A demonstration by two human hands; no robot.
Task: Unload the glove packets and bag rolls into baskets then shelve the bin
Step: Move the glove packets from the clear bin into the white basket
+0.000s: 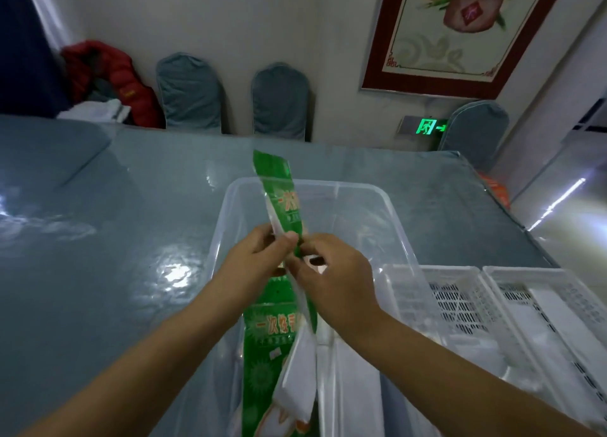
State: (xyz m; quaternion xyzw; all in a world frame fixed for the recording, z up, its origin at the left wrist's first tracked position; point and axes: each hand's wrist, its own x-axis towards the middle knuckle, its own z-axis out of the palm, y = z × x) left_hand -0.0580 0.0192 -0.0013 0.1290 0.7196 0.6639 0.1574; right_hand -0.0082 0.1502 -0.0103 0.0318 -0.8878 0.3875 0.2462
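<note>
From the head camera, both hands meet above the clear plastic bin (399,226) on the grey desk (115,239). The left hand (259,259) and right hand (331,275) have their fingers (290,238) pinching a green glove packet (284,203), which stands upright over the bin. Another green packet (262,354) hangs below the hands with white packets against it. Two white slotted baskets (460,302) sit just right of the bin.

Table (115,239) left of bin (391,203) open; baskets (460,292) crowd right
</note>
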